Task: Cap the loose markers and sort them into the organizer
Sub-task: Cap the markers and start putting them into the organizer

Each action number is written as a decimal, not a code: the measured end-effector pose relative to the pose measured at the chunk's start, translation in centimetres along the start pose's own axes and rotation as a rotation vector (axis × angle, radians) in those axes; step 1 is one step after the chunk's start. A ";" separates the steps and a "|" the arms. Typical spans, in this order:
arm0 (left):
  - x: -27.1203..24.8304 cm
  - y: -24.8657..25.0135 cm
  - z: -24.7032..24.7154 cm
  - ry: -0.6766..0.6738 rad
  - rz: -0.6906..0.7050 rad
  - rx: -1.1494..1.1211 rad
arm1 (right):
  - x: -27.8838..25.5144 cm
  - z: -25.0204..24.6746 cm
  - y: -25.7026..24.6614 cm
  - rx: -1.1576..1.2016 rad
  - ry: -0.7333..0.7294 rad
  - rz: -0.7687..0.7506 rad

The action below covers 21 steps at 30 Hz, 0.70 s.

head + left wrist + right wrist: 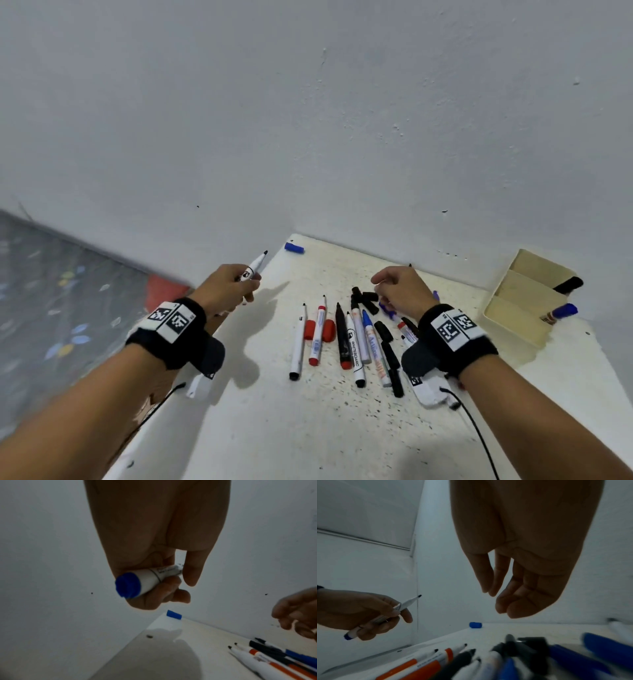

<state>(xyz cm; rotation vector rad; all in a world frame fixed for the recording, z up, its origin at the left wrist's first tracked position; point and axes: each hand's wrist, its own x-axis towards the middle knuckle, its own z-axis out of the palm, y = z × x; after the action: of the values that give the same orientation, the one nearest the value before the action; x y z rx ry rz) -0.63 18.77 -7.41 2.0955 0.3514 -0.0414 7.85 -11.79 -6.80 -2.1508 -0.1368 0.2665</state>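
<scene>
**Two markers filed, most of the pile still uncapped**

Nearest me, a row of loose markers [342, 339] lies on the desk [308, 428] between the person's forearms, tips pointing at the wall. I count red, black and blue ones, nearly all bare-tipped. Two red caps [320, 330] sit among them, and a cluster of black caps [366, 298] lies just beyond, beside the right hand.

The left hand [224, 291] is raised off the desk's left edge, fingers curled round a white marker with a blue end [145, 581], its dark tip bare and pointing up and away. The right hand [399, 291] hovers over the black caps with fingers loosely bent, holding nothing.

Off to the right stands the cream organizer [524, 298], with one black-capped marker [568, 284] and one blue-capped marker [561, 312] poking out of separate compartments. So I judge the job barely begun.

Farthest back, a lone blue cap [294, 247] lies at the desk's far corner against the wall [308, 120], well apart from everything. By colour it looks the likely match for the held marker, and it is a reach across the caps and markers to get it.
</scene>
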 end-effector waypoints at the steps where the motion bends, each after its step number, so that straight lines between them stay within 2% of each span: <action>1: 0.2 -0.6 -0.3 -0.003 -0.011 0.024 | 0.4 0.8 -0.6 -0.046 -0.030 -0.029; 5: 0.7 -2.0 -1.1 -0.018 -0.026 0.038 | 3.2 4.6 -3.6 -0.194 -0.161 -0.150; 9: 1.1 -1.4 -1.6 -0.026 -0.013 0.028 | 7.8 7.3 -7.3 -0.513 -0.261 -0.240; 14: 3.4 -0.7 -2.5 -0.066 -0.015 0.050 | 14.4 10.3 -10.3 -0.764 -0.299 -0.291; 21: 7.2 -0.8 -3.2 -0.086 -0.041 0.042 | 19.2 12.7 -8.7 -1.040 -0.266 -0.337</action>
<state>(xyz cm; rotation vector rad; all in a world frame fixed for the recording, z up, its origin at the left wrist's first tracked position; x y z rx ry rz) 5.67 23.53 -7.57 2.1207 0.3435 -0.1639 23.39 7.13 -9.10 -3.0323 -0.9570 0.3203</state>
